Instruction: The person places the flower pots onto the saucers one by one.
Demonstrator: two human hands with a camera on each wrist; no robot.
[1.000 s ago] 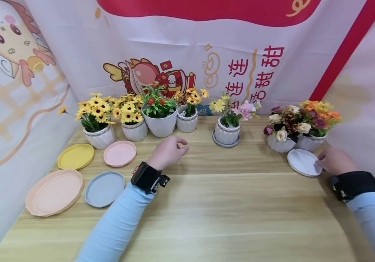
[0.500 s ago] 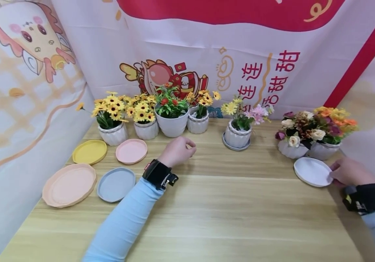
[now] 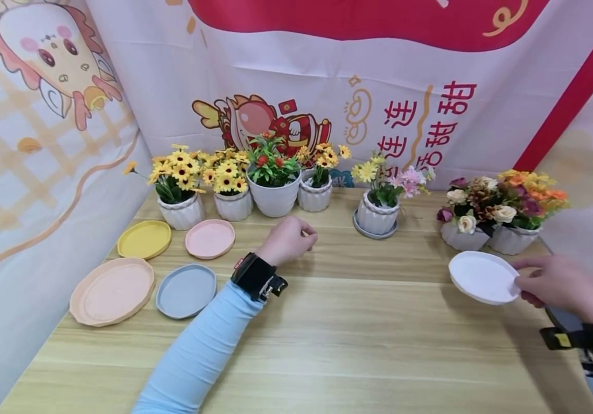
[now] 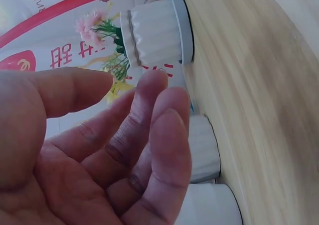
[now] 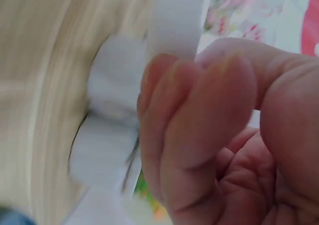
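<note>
A white saucer (image 3: 482,277) is held at its right rim by my right hand (image 3: 572,284), thumb above and fingers below. The saucer hovers over the table, casting a shadow, in front of two pots of mixed flowers (image 3: 503,208). In the right wrist view, the fingers (image 5: 199,120) pinch the saucer edge (image 5: 177,21). My left hand (image 3: 287,240) is near the table's middle with loosely curled fingers and nothing in them. Beyond it stand a small yellow-flowered pot (image 3: 315,195) and a pink-and-yellow-flowered pot (image 3: 378,214) on a grey-blue saucer (image 3: 363,231).
At left lie a yellow saucer (image 3: 144,240), a pink saucer (image 3: 210,238), a peach saucer (image 3: 112,291) and a blue-grey saucer (image 3: 186,291). Behind them stand two sunflower-like pots (image 3: 181,211) and a larger red-flowered pot (image 3: 274,196). A printed cloth (image 3: 286,63) hangs behind.
My right hand has lifted the white saucer off the table and brought it slightly left and toward me. My left hand stays nearly still. The head view has shifted.
</note>
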